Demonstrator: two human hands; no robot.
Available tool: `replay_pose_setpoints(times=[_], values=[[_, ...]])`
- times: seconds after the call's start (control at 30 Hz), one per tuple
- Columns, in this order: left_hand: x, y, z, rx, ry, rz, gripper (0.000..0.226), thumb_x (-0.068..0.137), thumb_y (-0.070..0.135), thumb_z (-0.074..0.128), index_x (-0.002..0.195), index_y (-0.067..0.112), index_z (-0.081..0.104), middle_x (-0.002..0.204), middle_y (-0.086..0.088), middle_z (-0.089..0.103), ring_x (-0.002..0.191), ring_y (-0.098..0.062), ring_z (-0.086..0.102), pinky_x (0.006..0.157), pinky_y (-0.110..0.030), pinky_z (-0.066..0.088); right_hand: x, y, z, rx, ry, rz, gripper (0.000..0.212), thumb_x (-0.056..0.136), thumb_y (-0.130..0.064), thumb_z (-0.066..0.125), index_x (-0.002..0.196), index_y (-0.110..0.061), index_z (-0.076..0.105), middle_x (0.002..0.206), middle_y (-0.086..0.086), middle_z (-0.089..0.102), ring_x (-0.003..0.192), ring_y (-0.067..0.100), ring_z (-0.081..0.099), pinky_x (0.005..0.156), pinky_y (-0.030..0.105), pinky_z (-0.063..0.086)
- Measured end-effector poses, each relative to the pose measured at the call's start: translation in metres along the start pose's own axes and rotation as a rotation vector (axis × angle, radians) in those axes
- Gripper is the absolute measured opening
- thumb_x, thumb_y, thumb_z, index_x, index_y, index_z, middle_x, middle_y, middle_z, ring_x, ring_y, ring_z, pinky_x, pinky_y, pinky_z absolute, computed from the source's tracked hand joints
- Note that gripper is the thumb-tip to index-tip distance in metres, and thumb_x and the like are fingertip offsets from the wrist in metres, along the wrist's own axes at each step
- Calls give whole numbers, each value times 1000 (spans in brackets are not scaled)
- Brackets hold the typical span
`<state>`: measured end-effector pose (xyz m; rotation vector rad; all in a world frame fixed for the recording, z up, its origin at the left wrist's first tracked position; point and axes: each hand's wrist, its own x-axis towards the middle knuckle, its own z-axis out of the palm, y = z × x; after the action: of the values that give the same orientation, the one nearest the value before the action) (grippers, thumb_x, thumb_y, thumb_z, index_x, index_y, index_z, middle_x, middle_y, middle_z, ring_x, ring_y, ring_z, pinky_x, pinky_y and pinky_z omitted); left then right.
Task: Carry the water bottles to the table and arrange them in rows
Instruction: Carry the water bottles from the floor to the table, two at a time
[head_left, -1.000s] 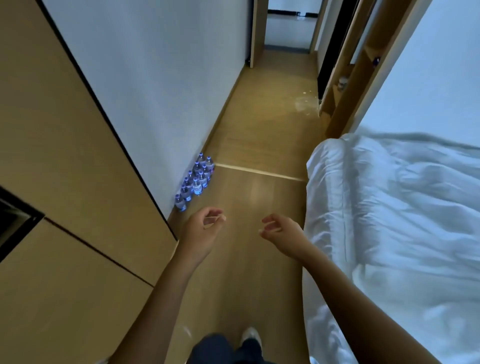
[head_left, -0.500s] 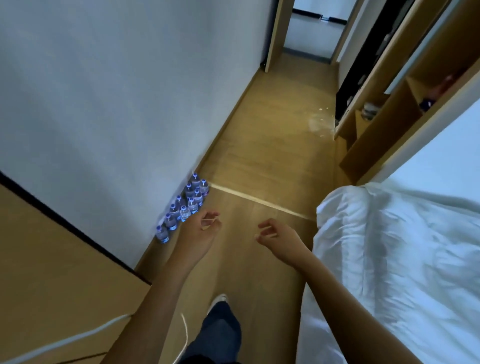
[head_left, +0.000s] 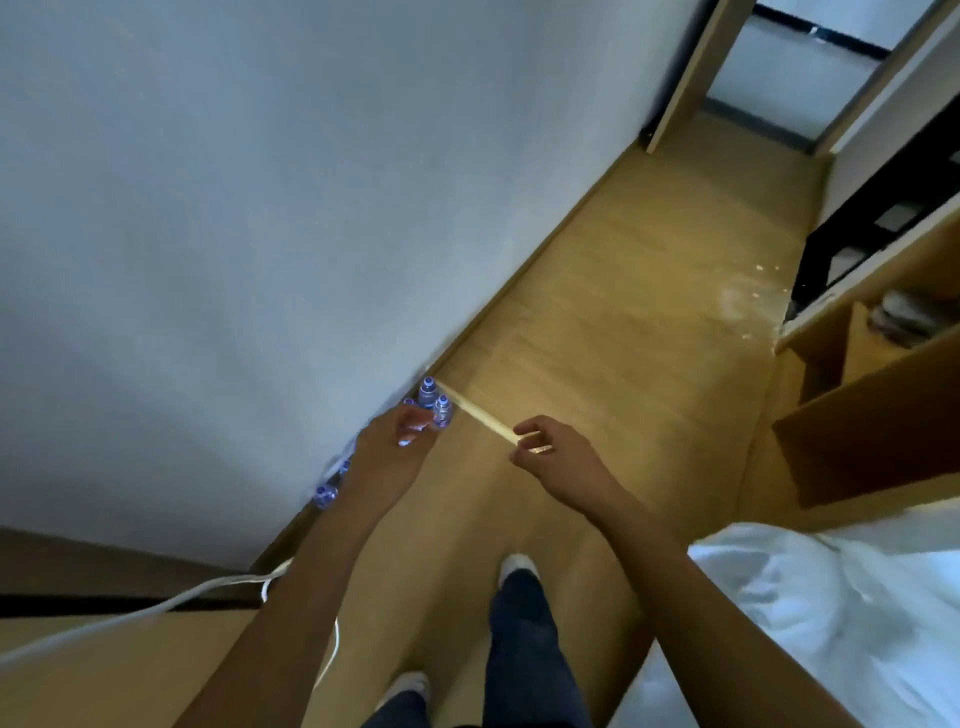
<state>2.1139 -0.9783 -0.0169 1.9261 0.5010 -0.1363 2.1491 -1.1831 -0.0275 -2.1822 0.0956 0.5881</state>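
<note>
The fetching step looks under way: the small clear blue-capped water bottles (head_left: 434, 402) stand clustered on the wooden floor (head_left: 597, 364) against the white wall (head_left: 260, 208), both the left hand (head_left: 397, 441) and right hand (head_left: 550, 457) loosely curled and empty, so next comes stooping to grasp them.

Pale grey-white wall (head_left: 260, 208) along the left, meeting a light wooden floor (head_left: 597, 353) that runs up a narrow corridor to a doorway (head_left: 769, 78) at the far end. Wooden shelving unit (head_left: 872, 415) on the right (something pale and blurred in one compartment), with white rumpled bedding (head_left: 831, 597) just below it. White cable (head_left: 156, 605) trailing across the lower left; dim, bluish light throughout.
</note>
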Motion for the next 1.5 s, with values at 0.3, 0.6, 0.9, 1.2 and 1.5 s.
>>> replay_pose_setpoints(times=[0.3, 0.6, 0.9, 1.2, 1.5], values=[[103, 22, 44, -149, 287, -155, 11, 93, 13, 62, 102, 14, 67, 99, 1, 68, 91, -13, 62, 72, -15, 44, 168, -48, -43, -228, -288, -191, 30, 92, -20, 67, 121, -12, 63, 115, 5, 67, 95, 13, 62, 62, 3, 40], [138, -11, 34, -310, 615, -339, 8, 91, 16, 63, 96, 19, 68, 87, 3, 70, 85, -14, 66, 68, -22, 45, 257, -94, 1, -360, -550, -303, 30, 93, -15, 65, 122, -9, 62, 120, 11, 67, 110, 20, 63, 80, 20, 40], [161, -89, 6, -309, 699, -462, 6, 90, 19, 65, 93, 23, 69, 83, 7, 69, 82, -6, 63, 67, -16, 42, 292, -86, 77, -454, -628, -327, 32, 95, -20, 64, 125, -10, 60, 117, 6, 64, 96, 10, 57, 66, 12, 41], [193, -210, 2, -315, 780, -573, 12, 91, 17, 64, 101, 14, 71, 90, 2, 68, 83, -9, 61, 73, -22, 42, 345, -57, 193, -580, -724, -426, 32, 93, -15, 65, 124, -9, 60, 117, 8, 63, 97, 16, 61, 89, 27, 47], [222, -358, 37, -263, 778, -654, 11, 92, 15, 63, 101, 14, 69, 91, 3, 66, 86, -11, 60, 73, -23, 40, 401, 22, 336, -625, -828, -485, 32, 90, -10, 65, 122, -11, 62, 120, 6, 64, 101, 15, 61, 90, 28, 48]])
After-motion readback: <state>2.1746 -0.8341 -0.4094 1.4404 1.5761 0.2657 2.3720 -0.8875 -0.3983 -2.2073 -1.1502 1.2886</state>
